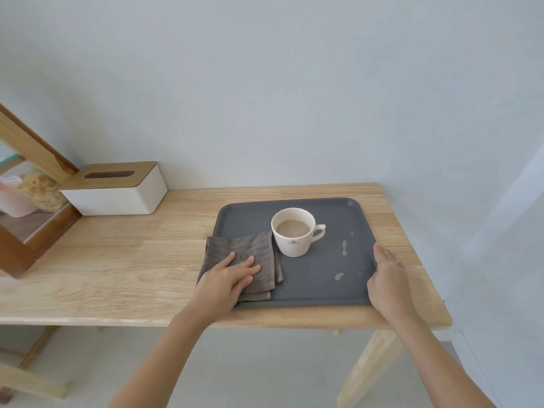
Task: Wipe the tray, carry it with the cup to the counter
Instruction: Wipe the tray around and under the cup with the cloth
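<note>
On the left part of the dark grey tray [294, 298], the left hand [228, 279] lies palm-down with its fingers [244, 265] spread flat on a folded grey-brown cloth [250, 248], pressing it rather than pinching it. The right hand [388, 278] rests open against the tray's right rim, fingers straight along the edge, steadying it without closing around it.

Just right of the cloth stands a white cup [294, 231], nearly full of milky coffee, handle pointing right. Pale spills [343, 248] lie on the tray floor between the cup and the right hand, with a smaller blot nearer the front edge. The tray sits at the right end of a light wooden worktop [117, 260]; a white tissue box [117, 189] stands well apart on the left.

Wiping looks barely begun. To do it well, the cloth should probably pass in front of the cup, not against it, then sweep the drips with flat pressure while the right hand braces the rim.
</note>
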### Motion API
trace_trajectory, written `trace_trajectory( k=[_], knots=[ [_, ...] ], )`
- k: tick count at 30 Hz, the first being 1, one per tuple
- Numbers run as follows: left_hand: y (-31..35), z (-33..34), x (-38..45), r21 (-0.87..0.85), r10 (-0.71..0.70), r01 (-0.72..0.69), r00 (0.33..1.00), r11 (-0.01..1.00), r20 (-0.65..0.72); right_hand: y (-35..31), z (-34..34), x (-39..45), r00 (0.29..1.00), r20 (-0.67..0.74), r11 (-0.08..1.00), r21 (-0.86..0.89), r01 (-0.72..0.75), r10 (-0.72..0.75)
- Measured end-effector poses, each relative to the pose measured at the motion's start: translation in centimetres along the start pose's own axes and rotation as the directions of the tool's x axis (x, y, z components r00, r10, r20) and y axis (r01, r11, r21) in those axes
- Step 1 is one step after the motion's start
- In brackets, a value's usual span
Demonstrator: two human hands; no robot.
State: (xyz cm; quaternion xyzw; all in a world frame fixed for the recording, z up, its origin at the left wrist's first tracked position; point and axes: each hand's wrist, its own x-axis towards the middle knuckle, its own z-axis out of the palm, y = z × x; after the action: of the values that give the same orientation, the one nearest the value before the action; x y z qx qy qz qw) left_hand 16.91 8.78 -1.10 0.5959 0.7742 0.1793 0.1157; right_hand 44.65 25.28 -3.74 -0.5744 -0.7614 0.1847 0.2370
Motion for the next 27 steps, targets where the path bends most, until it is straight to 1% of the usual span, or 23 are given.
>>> trace_trajectory(
  k=[4, 7, 9, 10, 12, 14, 16, 22, 27],
  knots=[
    [0.9, -0.1, -2.7, 0.007, 0.05, -0.051, 0.998, 0.999, 0.035, 0.1, 0.1, 0.1, 1.0, 0.006, 1.0, -0.004, 0.007, -0.007],
    [1.2, -0.8, -1.6, 0.117, 0.054, -0.056, 0.998, 0.992, 0.022, 0.2, 0.1, 0.1, 1.0, 0.009, 1.0, -0.013, 0.009, -0.009],
    [1.0, -1.0, -0.3, 0.197, 0.002, -0.005, 1.0, 0.98, 0.016, 0.2, 0.1, 0.1, 1.0, 0.014, 1.0, -0.019, 0.007, -0.007],
    [1.0, -0.8, 0.2, 0.207, -0.055, 0.044, 0.997, 0.977, 0.047, 0.2, 0.1, 0.0, 1.0, 0.017, 1.0, -0.022, 0.007, -0.007],
    [1.0, -0.4, 1.0, 0.235, -0.151, 0.111, 0.975, 0.966, 0.161, 0.1, 0.1, 0.0, 1.0, 0.016, 1.0, -0.021, 0.006, -0.005],
    [1.2, -0.1, 1.2, 0.291, -0.178, 0.107, 0.957, 0.951, 0.23, 0.0, 0.1, 0.0, 1.0, 0.016, 1.0, -0.019, 0.002, -0.001],
    [1.5, 0.0, 0.9, 0.318, -0.174, 0.091, 0.954, 0.944, 0.244, 0.0, 0.1, 0.0, 1.0, 0.013, 1.0, -0.017, -0.002, 0.002],
    [3.3, 0.9, -0.3, 0.321, -0.175, 0.091, 0.954, 0.943, 0.244, -0.1, -0.1, -0.3, 1.0, 0.014, 1.0, -0.012, -0.006, 0.006],
    [4.6, 1.6, -1.1, 0.29, -0.139, 0.069, 0.964, 0.954, 0.227, -0.3, -0.2, -0.2, 1.0, 0.021, 1.0, -0.004, -0.006, 0.006]
  ],
)
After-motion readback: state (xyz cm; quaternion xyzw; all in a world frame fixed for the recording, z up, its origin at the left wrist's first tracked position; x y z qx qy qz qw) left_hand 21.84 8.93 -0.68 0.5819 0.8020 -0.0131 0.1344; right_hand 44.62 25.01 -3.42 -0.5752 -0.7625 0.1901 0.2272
